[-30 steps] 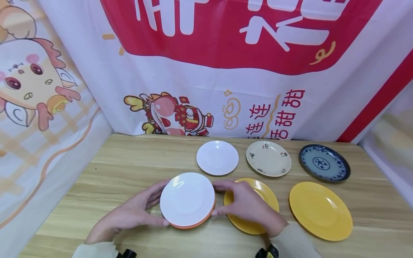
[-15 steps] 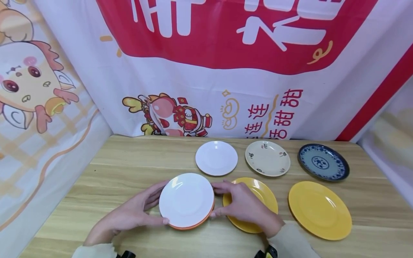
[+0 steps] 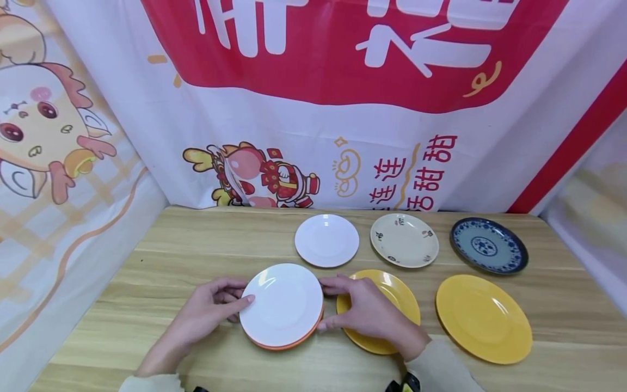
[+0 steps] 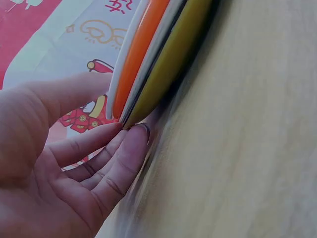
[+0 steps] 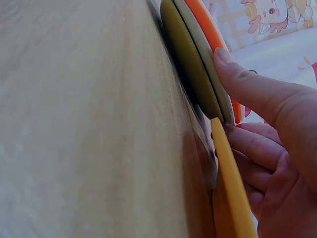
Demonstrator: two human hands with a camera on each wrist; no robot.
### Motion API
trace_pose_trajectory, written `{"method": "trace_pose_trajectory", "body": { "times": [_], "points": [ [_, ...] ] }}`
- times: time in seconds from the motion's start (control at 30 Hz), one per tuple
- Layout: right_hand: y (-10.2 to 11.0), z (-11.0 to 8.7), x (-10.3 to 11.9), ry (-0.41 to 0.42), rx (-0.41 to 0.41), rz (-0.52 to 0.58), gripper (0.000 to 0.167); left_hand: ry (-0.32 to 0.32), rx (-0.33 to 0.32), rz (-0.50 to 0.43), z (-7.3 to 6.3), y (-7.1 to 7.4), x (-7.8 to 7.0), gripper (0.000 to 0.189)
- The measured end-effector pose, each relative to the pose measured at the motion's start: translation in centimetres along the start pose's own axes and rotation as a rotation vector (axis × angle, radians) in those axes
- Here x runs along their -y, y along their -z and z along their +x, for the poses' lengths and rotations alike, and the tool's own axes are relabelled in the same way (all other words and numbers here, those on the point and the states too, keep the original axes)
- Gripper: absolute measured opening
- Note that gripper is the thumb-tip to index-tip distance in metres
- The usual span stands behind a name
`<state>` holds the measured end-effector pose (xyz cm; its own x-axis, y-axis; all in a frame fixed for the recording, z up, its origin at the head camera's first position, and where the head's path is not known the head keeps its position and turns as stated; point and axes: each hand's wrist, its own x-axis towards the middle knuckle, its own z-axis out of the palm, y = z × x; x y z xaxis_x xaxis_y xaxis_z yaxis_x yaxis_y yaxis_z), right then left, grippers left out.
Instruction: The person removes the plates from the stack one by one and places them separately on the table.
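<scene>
A stack of plates stands on the wooden table, topped by a white plate (image 3: 281,305). Beneath its rim shows an orange plate (image 4: 141,54); lower down come a pale plate (image 4: 156,47) and an olive-yellow plate (image 4: 176,64) at the bottom. My left hand (image 3: 208,310) pinches the stack's left edge, thumb over the white rim and fingertips at the lower rims. On the opposite side, my right hand (image 3: 367,310) holds the right edge between thumb and fingers. It partly covers a yellow plate (image 3: 401,296) lying flat beside the stack.
Behind the stack lie a small white plate (image 3: 326,240), a cream plate (image 3: 404,240) with small motifs and a blue-patterned plate (image 3: 489,245). Another yellow plate (image 3: 482,318) is at the right. A printed cloth (image 3: 303,125) hangs along the table's (image 3: 206,234) back edge.
My left hand has shifted up along the stack's left edge, its thumb moving from the lower rim onto the white plate's left side. The right hand and the plates look unchanged.
</scene>
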<state>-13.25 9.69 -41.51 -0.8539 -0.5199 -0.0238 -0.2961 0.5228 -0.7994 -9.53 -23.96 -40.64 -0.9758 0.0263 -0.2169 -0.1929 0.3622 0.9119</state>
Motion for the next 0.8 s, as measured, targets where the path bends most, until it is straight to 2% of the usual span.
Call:
{"method": "trace_pose_trajectory", "body": {
  "times": [0.37,0.8],
  "points": [
    [-0.02,0.05,0.15,-0.025,0.028,0.040,0.084,0.040,-0.040,0.050,-0.05,-0.28,0.11,0.042],
    [0.05,0.02,0.21,-0.019,0.025,0.030,0.084,0.056,-0.044,0.011,0.01,-0.27,0.04,0.040]
  ]
}}
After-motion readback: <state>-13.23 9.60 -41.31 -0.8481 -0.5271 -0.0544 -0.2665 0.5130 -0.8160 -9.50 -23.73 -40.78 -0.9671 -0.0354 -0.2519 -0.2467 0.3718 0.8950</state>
